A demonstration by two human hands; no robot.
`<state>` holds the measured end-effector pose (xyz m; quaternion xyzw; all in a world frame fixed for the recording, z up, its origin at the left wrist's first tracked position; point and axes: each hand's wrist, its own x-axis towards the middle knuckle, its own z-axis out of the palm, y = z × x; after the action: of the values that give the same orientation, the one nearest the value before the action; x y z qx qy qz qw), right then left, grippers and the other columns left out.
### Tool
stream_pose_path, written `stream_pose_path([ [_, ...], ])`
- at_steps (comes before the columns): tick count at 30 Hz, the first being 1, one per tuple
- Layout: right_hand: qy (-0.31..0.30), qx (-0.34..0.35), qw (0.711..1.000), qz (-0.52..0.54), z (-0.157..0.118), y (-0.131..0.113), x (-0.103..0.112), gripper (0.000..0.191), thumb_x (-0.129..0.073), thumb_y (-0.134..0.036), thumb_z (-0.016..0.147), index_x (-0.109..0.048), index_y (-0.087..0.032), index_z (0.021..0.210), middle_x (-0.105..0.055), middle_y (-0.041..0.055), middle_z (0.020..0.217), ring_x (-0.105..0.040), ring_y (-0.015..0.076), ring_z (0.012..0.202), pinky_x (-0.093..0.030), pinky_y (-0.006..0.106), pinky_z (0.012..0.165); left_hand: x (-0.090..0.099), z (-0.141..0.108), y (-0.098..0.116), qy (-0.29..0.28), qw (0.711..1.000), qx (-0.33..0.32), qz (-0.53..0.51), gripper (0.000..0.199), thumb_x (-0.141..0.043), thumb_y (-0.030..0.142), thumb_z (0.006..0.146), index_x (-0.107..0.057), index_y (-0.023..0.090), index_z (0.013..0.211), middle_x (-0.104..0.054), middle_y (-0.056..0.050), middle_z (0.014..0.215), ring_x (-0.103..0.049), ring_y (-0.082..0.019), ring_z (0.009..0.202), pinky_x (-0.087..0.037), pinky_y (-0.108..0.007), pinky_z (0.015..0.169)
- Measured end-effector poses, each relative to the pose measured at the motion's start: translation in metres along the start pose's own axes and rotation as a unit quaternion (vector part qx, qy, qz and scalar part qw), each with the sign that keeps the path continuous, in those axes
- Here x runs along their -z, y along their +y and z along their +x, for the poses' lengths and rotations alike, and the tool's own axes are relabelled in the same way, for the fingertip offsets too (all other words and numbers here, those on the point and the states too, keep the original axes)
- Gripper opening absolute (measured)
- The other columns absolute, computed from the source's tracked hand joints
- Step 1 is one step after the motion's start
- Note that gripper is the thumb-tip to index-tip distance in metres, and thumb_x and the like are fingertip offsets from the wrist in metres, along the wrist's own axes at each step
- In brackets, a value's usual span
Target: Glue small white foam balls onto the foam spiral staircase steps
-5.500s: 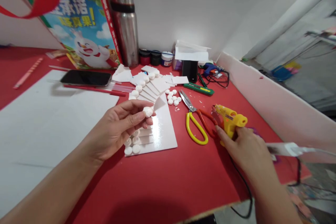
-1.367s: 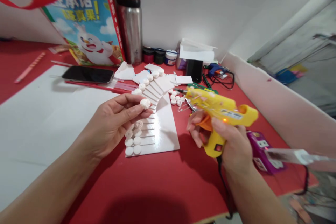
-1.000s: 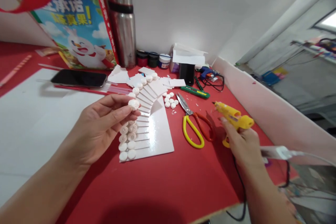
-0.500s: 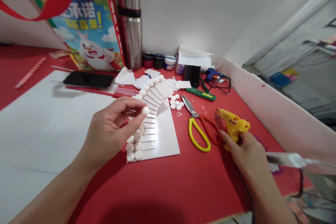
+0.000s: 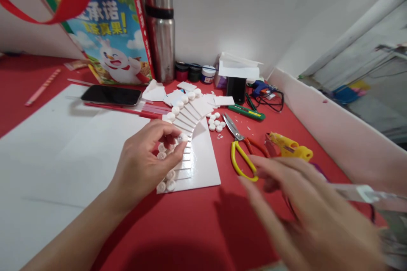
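Between thumb and fingertips, my left hand pinches a small round white disc just above the curved row of white strips. That row lies on a white board, with white discs along its outer edge. My right hand, blurred by motion, has its fingers apart and holds nothing, above the red table. Behind it the yellow glue gun lies on the table. Scissors with one yellow and one red handle lie between the board and my right hand.
A pile of white discs sits beside the board. Behind are a green cutter, paint jars, a steel flask and a printed bag. A phone rests on white sheets at left.
My right hand has let go of the glue gun and moved left and nearer to me, fingers apart. My left hand still holds the disc, now tilted differently.
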<state>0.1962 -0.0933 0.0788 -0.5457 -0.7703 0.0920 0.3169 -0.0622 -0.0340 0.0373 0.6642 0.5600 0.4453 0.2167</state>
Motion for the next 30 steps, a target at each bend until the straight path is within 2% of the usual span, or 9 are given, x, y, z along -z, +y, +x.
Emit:
stream_pose_path([
  [1,-0.026,0.051,0.997,-0.047,0.014,-0.014,-0.013,0.026,-0.065,-0.024,0.091,-0.066,-0.027,0.116,-0.068,0.0135,0.113,-0.064,0.0341,0.106,-0.053,0.046,0.083,0.000,0.000,0.000,0.000,1.000,0.014,-0.004,0.010,-0.072,0.031,0.086,-0.070,0.025,0.094,-0.068,-0.001,0.087,-0.061,-0.017,0.074,-0.049,-0.031,0.077],
  [2,-0.025,0.103,0.991,-0.076,0.028,-0.025,-0.026,0.022,-0.063,-0.021,0.092,-0.066,-0.024,0.114,-0.068,0.0137,0.107,-0.065,0.0319,0.097,-0.054,0.044,0.079,0.000,0.000,0.000,-0.001,0.999,0.032,-0.009,0.012,-0.073,0.033,0.086,-0.070,0.024,0.093,-0.068,-0.001,0.086,-0.061,-0.017,0.074,-0.048,-0.031,0.075],
  [5,-0.045,0.177,0.977,-0.114,0.061,-0.042,-0.058,0.016,-0.058,-0.010,0.090,-0.065,-0.015,0.104,-0.066,0.0154,0.102,-0.063,0.0288,0.086,-0.054,0.043,0.076,0.000,0.001,-0.001,-0.017,0.997,0.075,-0.030,0.018,-0.073,0.039,0.085,-0.070,0.023,0.093,-0.070,-0.001,0.084,-0.063,-0.019,0.075,-0.048,-0.031,0.072],
  [10,-0.054,0.181,0.975,-0.114,0.080,-0.037,-0.088,0.015,-0.056,-0.006,0.089,-0.064,-0.012,0.099,-0.062,0.0125,0.095,-0.056,0.0240,0.077,-0.050,0.038,0.070,0.001,0.003,-0.003,-0.021,0.992,0.112,-0.049,0.018,-0.072,0.040,0.086,-0.069,0.023,0.092,-0.070,-0.001,0.083,-0.062,-0.019,0.075,-0.048,-0.030,0.069],
  [18,-0.038,0.201,0.975,-0.082,0.079,-0.031,-0.103,0.015,-0.050,-0.014,0.097,-0.065,-0.012,0.096,-0.063,0.0147,0.095,-0.055,0.0246,0.083,-0.050,0.038,0.076,0.001,0.002,-0.001,-0.012,0.990,0.134,-0.050,0.013,-0.073,0.034,0.084,-0.068,0.023,0.088,-0.069,0.000,0.080,-0.060,-0.017,0.072,-0.047,-0.029,0.066],
  [21,-0.027,0.166,0.985,-0.030,0.081,-0.028,-0.105,0.014,-0.051,-0.016,0.096,-0.065,-0.013,0.097,-0.064,0.0130,0.094,-0.058,0.0236,0.084,-0.049,0.037,0.076,0.002,0.002,0.002,-0.015,0.993,0.109,-0.038,0.014,-0.070,0.036,0.088,-0.068,0.023,0.091,-0.070,0.000,0.084,-0.062,-0.018,0.076,-0.048,-0.029,0.070],
  [24,-0.015,0.087,0.994,0.065,0.086,-0.023,-0.106,0.009,-0.060,-0.018,0.090,-0.065,-0.016,0.097,-0.066,0.0086,0.092,-0.058,0.0191,0.078,-0.048,0.033,0.072,0.004,0.004,0.004,0.008,0.994,0.099,-0.035,0.013,-0.068,0.036,0.090,-0.069,0.023,0.095,-0.071,0.000,0.090,-0.062,-0.018,0.079,-0.047,-0.029,0.073],
  [28,-0.042,-0.008,0.985,0.166,0.093,-0.018,-0.107,0.014,-0.068,-0.017,0.079,-0.064,-0.020,0.092,-0.068,0.0010,0.084,-0.052,0.0124,0.064,-0.045,0.028,0.065,0.008,0.008,-0.004,0.099,0.982,0.148,-0.056,0.014,-0.068,0.035,0.089,-0.070,0.024,0.097,-0.071,0.000,0.095,-0.061,-0.017,0.078,-0.046,-0.028,0.070],
  [30,-0.072,-0.032,0.977,0.199,0.096,-0.018,-0.109,0.014,-0.069,-0.017,0.078,-0.064,-0.020,0.091,-0.067,-0.0004,0.081,-0.051,0.0111,0.061,-0.043,0.027,0.062,0.007,0.011,-0.013,0.110,0.972,0.189,-0.085,0.016,-0.068,0.036,0.088,-0.070,0.024,0.098,-0.071,-0.001,0.098,-0.061,-0.017,0.078,-0.046,-0.028,0.070],
])
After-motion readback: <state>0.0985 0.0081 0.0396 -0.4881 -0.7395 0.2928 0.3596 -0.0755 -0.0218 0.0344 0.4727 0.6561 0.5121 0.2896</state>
